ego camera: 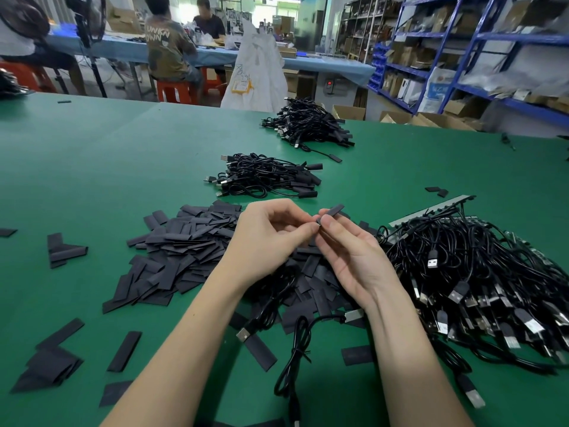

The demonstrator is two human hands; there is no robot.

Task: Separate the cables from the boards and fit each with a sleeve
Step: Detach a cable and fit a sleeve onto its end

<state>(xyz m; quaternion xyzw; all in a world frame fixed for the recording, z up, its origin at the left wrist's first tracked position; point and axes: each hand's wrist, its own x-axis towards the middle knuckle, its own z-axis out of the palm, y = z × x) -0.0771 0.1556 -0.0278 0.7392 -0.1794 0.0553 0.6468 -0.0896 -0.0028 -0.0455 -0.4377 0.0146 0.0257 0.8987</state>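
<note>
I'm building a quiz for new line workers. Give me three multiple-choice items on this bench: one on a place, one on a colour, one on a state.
1. Where is the loose sleeve pile?
A. left of the hands
B. on the blue shelves
C. on a stool

2. What colour is the table?
A. grey
B. green
C. white

3. What is the right hand doing?
A. resting flat
B. hanging idle
C. pinching a sleeve

Answers:
A, the pile spreads left of both hands.
B, its surface is green.
C, its fingertips meet the left hand at the sleeve's end.
</note>
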